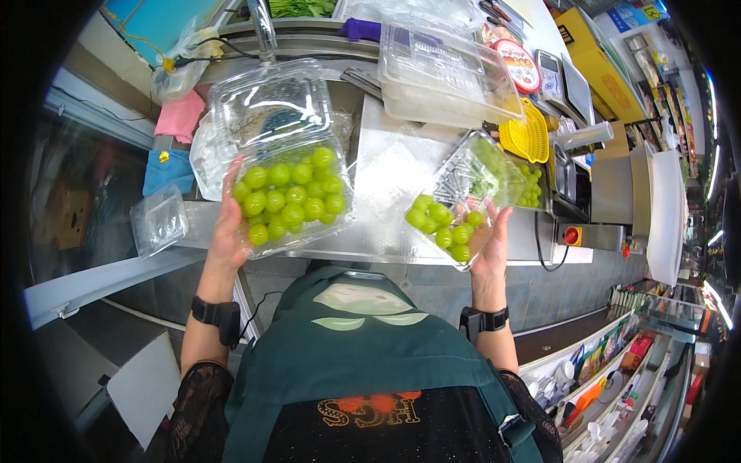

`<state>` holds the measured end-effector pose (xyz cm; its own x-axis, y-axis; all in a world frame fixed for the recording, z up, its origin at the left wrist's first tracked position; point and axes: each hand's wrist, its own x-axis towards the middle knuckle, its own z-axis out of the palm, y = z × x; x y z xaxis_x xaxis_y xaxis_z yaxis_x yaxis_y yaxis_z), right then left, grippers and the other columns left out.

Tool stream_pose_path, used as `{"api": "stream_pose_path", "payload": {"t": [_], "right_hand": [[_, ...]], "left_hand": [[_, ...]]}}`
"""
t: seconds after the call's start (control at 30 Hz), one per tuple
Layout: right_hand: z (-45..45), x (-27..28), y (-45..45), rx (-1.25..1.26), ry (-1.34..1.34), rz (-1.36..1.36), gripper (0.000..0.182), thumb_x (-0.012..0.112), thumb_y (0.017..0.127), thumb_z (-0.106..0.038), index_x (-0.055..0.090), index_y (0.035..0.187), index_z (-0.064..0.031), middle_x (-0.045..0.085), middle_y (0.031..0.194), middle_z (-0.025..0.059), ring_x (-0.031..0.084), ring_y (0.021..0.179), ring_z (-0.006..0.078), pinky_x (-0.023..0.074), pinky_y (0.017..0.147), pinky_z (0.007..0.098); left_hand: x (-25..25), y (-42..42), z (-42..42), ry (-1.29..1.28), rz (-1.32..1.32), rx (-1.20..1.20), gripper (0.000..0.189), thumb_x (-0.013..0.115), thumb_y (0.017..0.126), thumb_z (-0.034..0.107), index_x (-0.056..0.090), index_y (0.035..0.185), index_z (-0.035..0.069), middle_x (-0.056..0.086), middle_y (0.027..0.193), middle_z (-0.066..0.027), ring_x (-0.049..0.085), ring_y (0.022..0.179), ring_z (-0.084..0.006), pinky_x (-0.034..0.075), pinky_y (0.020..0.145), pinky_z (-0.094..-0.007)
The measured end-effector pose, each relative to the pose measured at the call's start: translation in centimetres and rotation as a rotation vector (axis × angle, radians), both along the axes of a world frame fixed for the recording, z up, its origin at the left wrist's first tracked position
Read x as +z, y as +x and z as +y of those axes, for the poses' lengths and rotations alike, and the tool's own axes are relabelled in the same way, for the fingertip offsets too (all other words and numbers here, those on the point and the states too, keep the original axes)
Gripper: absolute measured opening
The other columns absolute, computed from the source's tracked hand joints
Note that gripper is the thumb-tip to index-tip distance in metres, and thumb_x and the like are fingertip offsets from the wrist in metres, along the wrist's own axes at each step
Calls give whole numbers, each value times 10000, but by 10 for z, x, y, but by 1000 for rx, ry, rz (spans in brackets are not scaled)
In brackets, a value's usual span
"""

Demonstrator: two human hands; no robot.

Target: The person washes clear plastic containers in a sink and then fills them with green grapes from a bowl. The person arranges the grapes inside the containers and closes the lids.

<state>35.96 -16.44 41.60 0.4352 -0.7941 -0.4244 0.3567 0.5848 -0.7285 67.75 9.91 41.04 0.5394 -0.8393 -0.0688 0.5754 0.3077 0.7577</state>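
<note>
My left hand (228,223) grips the left side of a clear plastic clamshell box (272,250) whose lid (269,107) stands raised. Green grapes (289,197) nearly fill that box. Over on the right, my right hand (491,234) supports a smaller clear clamshell box (463,263) from its right side and below, with fingers showing through the plastic. A smaller group of green grapes (443,223) lies in it, and its lid (483,168) is folded back, away from me. Both boxes are held above the front of a stainless steel counter (379,202).
Behind the boxes stand a stacked clear plastic tub (446,87) and a yellow basket (524,133). More grapes (529,185) sit right of my right hand. An empty clear container (161,220) lies at left, near a blue cloth (168,172). A red knob (572,235) is mounted at right.
</note>
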Motion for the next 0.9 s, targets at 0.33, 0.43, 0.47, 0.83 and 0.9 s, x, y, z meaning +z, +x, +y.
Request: {"api": "stream_pose_path", "payload": {"t": [0.33, 0.43, 0.47, 0.83, 0.9], "right_hand": [[26, -42, -67, -140, 115, 94, 792, 445, 931, -639, 258, 1457, -77, 434, 1375, 193, 490, 1217, 352, 403, 1023, 471], [33, -46, -88, -275, 152, 51, 792, 473, 916, -643, 268, 1449, -94, 428, 1383, 193, 469, 1246, 367, 387, 1050, 510], [32, -48, -96, -349, 170, 42, 803, 503, 894, -652, 274, 1441, -111, 416, 1402, 191, 452, 1271, 373, 375, 1064, 539], [-34, -128, -228, -684, 110, 46, 1004, 526, 859, -678, 34, 1538, -126, 380, 1459, 185, 430, 1299, 370, 367, 1081, 516], [-55, -146, -235, -733, 111, 47, 997, 518, 866, -677, 50, 1531, -101, 354, 1489, 180, 429, 1295, 364, 371, 1079, 504]], "left_hand": [[-7, -13, 7, 23, 21, -57, 869, 638, 900, 452, 116, 1549, 204, 354, 1494, -162, 407, 1350, -338, 365, 1106, -492], [-8, -21, -8, 6, 42, -140, 885, 647, 894, 451, 105, 1552, 215, 352, 1501, -156, 409, 1350, -341, 366, 1106, -498], [-8, -24, -13, 5, 47, -165, 896, 655, 887, 453, 104, 1552, 216, 353, 1500, -156, 412, 1348, -342, 368, 1104, -499], [5, -70, -74, -15, 91, -440, 820, 625, 913, 452, 155, 1540, 208, 386, 1470, -129, 411, 1343, -300, 354, 1105, -453], [7, -81, -79, -34, 106, -460, 810, 615, 921, 444, 154, 1541, 202, 384, 1472, -129, 409, 1346, -298, 353, 1107, -451]]}}
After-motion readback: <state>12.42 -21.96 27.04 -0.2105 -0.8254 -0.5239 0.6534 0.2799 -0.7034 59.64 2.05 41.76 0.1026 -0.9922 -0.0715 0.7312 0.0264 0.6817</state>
